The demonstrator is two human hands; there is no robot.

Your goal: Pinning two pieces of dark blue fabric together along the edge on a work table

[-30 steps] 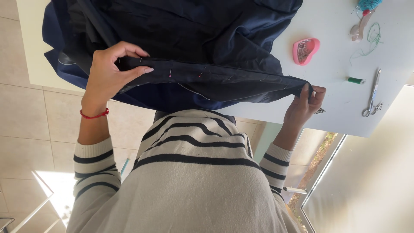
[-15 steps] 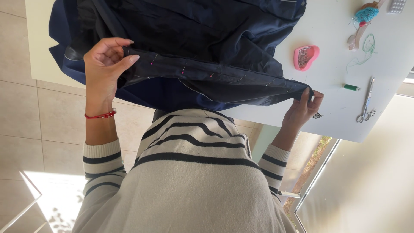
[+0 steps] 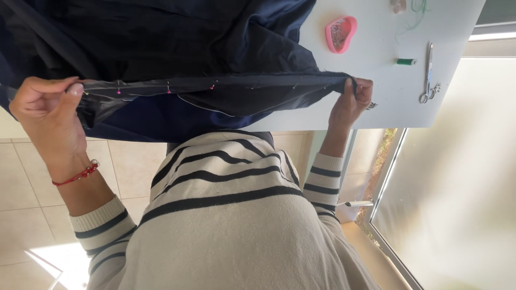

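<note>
Left hand (image 3: 45,115): mid-left of frame, thumb and fingers pinched shut on one end of the folded edge of the dark navy woven fabric (image 3: 177,59). Thin red cord bracelet (image 3: 75,174) on that wrist.
Right hand (image 3: 349,102): centre-right, fingers curled closed over the other end of the same edge.
Why held so: I read the pull as tension. The edge runs straight and taut between both hands, which I judge keeps the fold flat and the pins visible.
Pinned hem (image 3: 215,88): horizontal band across mid-frame, a few pink-headed pins stuck along it. I can't count them reliably; dark cloth hides detail.
Fabric bulk: upper left, piled on the white table (image 3: 376,80), part hanging over the near edge.
Pink heart-shaped pin holder (image 3: 340,33): top centre-right, on the table, apart from the cloth.
Small green thread spool (image 3: 406,62): right of the holder.
Silver scissors (image 3: 428,75): far right of tabletop, closed, just beside the spool.
</note>
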